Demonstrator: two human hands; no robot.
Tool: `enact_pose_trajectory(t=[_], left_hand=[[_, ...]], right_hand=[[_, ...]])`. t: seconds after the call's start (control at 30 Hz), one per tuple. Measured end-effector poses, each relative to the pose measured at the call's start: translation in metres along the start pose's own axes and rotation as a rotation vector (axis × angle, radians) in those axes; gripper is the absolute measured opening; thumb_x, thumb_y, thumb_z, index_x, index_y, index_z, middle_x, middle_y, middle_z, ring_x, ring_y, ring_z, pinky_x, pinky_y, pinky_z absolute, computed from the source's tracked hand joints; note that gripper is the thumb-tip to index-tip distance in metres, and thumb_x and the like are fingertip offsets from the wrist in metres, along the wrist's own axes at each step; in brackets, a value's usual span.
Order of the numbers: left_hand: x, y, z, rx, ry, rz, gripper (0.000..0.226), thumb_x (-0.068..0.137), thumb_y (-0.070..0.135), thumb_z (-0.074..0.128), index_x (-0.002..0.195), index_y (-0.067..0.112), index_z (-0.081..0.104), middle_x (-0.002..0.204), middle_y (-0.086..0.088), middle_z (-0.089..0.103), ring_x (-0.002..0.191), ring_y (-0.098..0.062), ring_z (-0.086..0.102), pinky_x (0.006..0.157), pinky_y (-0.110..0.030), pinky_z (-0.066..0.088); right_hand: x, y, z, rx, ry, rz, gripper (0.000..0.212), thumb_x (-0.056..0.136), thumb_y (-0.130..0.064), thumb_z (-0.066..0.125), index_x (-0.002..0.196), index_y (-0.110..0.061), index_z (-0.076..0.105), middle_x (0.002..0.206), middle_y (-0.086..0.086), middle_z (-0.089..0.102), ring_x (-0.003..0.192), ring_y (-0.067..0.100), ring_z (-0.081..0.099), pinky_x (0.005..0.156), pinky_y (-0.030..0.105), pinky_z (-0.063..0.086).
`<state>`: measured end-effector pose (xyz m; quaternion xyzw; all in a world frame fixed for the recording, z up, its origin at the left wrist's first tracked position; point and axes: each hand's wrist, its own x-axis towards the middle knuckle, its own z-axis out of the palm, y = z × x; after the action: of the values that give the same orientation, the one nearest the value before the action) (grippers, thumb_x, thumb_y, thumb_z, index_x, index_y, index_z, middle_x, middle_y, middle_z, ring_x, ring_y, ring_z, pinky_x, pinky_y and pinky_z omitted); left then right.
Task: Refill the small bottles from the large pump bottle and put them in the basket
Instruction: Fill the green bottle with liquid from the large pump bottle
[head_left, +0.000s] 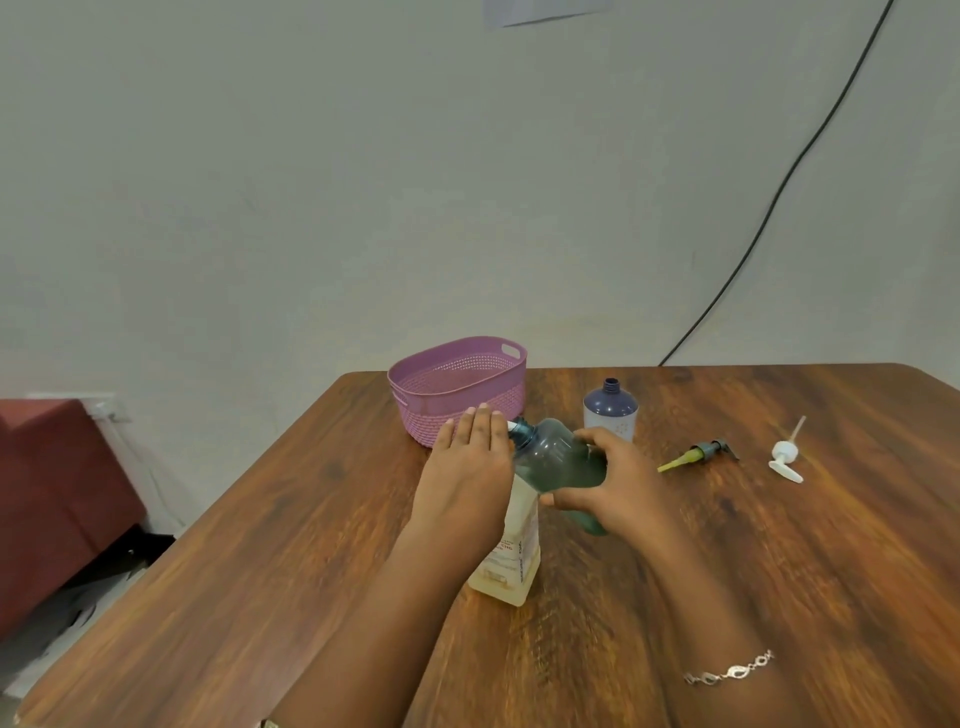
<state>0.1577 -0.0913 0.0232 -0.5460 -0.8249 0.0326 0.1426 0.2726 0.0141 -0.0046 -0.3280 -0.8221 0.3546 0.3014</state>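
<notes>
My right hand (613, 486) grips a small translucent green bottle (558, 460), tilted with its open neck toward the left. My left hand (470, 457) lies flat with straight fingers on the pump head of the large pale bottle (511, 551), which stands on the table; the white spout shows at the green bottle's neck. A second small bottle (610, 408), blue on top and white below, stands uncapped behind. The purple perforated basket (457, 387) sits at the far table edge.
Two loose pump caps lie on the wooden table (779, 571) at the right: a green-tubed one (698, 453) and a white one (785, 456). A dark red seat (57, 499) stands left of the table. A black cable (779, 192) runs down the wall.
</notes>
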Motion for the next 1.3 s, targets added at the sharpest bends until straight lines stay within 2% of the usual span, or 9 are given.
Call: enact_pose_trajectory(t=[0.17, 0.27, 0.37, 0.53, 0.73, 0.87, 1.03, 1.2, 1.3], left_hand=[[-0.003, -0.002, 0.005, -0.024, -0.032, 0.017, 0.107, 0.08, 0.049, 0.065, 0.148, 0.004, -0.004, 0.157, -0.014, -0.001, 0.145, -0.026, 0.0, 0.116, -0.036, 0.0], [-0.002, 0.001, 0.001, -0.016, -0.038, 0.006, 0.12, 0.071, 0.069, 0.059, 0.148, 0.002, -0.005, 0.156, -0.016, -0.003, 0.145, -0.028, -0.002, 0.116, -0.038, 0.0], [0.001, 0.004, -0.003, -0.01, -0.022, -0.013, 0.127, 0.066, 0.081, 0.049, 0.147, 0.001, -0.009, 0.156, -0.018, -0.008, 0.144, -0.029, -0.007, 0.115, -0.04, -0.005], [-0.002, 0.009, 0.002, 0.069, -0.012, -0.025, 0.129, 0.066, 0.08, 0.05, 0.145, -0.002, -0.011, 0.154, -0.022, -0.009, 0.143, -0.033, -0.008, 0.113, -0.044, -0.011], [-0.004, 0.004, 0.008, 0.043, -0.033, -0.005, 0.125, 0.068, 0.078, 0.052, 0.147, 0.001, -0.007, 0.156, -0.018, -0.003, 0.144, -0.031, -0.002, 0.117, -0.044, -0.005], [0.001, 0.0, -0.004, 0.032, -0.03, 0.005, 0.124, 0.068, 0.078, 0.051, 0.147, 0.001, -0.005, 0.157, -0.016, -0.001, 0.145, -0.028, -0.001, 0.117, -0.043, -0.003], [0.004, 0.002, -0.008, 0.02, -0.037, 0.001, 0.123, 0.067, 0.074, 0.056, 0.148, 0.002, -0.002, 0.157, -0.016, 0.003, 0.145, -0.028, 0.002, 0.117, -0.039, 0.002], [0.0, 0.002, -0.003, 0.026, -0.032, 0.006, 0.119, 0.067, 0.07, 0.062, 0.147, 0.002, 0.007, 0.155, -0.016, 0.015, 0.143, -0.028, 0.014, 0.117, -0.038, 0.008], [-0.001, 0.004, -0.003, 0.027, -0.037, 0.005, 0.12, 0.067, 0.07, 0.062, 0.147, 0.001, 0.006, 0.155, -0.017, 0.013, 0.143, -0.029, 0.012, 0.117, -0.038, 0.008]], right_hand=[[0.0, 0.003, 0.003, -0.016, 0.01, 0.002, 0.064, 0.063, -0.025, 0.084, 0.119, -0.02, 0.052, 0.098, -0.012, 0.047, 0.09, 0.006, 0.045, 0.062, 0.012, 0.034], [0.001, 0.001, 0.002, -0.007, -0.001, 0.011, 0.067, 0.063, -0.024, 0.083, 0.121, -0.019, 0.051, 0.099, -0.011, 0.046, 0.091, 0.007, 0.045, 0.069, 0.021, 0.037], [0.003, -0.002, -0.003, 0.002, 0.004, 0.006, 0.067, 0.063, -0.024, 0.083, 0.121, -0.019, 0.051, 0.099, -0.011, 0.046, 0.091, 0.006, 0.044, 0.069, 0.021, 0.037], [0.002, 0.0, 0.0, -0.002, -0.003, 0.009, 0.067, 0.062, -0.024, 0.084, 0.12, -0.02, 0.051, 0.098, -0.012, 0.045, 0.091, 0.005, 0.043, 0.061, 0.012, 0.033], [0.0, 0.001, 0.004, -0.018, -0.002, 0.025, 0.068, 0.062, -0.025, 0.084, 0.121, -0.019, 0.051, 0.099, -0.011, 0.046, 0.092, 0.006, 0.043, 0.072, 0.021, 0.035], [-0.001, -0.002, 0.001, 0.009, 0.003, 0.018, 0.066, 0.062, -0.025, 0.084, 0.119, -0.019, 0.052, 0.097, -0.011, 0.047, 0.09, 0.007, 0.045, 0.068, 0.021, 0.037], [0.001, -0.005, -0.002, 0.0, -0.004, 0.016, 0.068, 0.062, -0.024, 0.084, 0.121, -0.02, 0.051, 0.099, -0.01, 0.046, 0.092, 0.007, 0.045, 0.072, 0.022, 0.038], [-0.001, -0.002, 0.001, -0.01, -0.029, 0.023, 0.066, 0.062, -0.023, 0.084, 0.12, -0.02, 0.052, 0.097, -0.012, 0.046, 0.091, 0.006, 0.044, 0.062, 0.017, 0.035], [-0.002, -0.001, 0.001, -0.02, -0.027, 0.025, 0.066, 0.062, -0.024, 0.084, 0.12, -0.019, 0.051, 0.097, -0.011, 0.046, 0.092, 0.007, 0.044, 0.069, 0.021, 0.037]])
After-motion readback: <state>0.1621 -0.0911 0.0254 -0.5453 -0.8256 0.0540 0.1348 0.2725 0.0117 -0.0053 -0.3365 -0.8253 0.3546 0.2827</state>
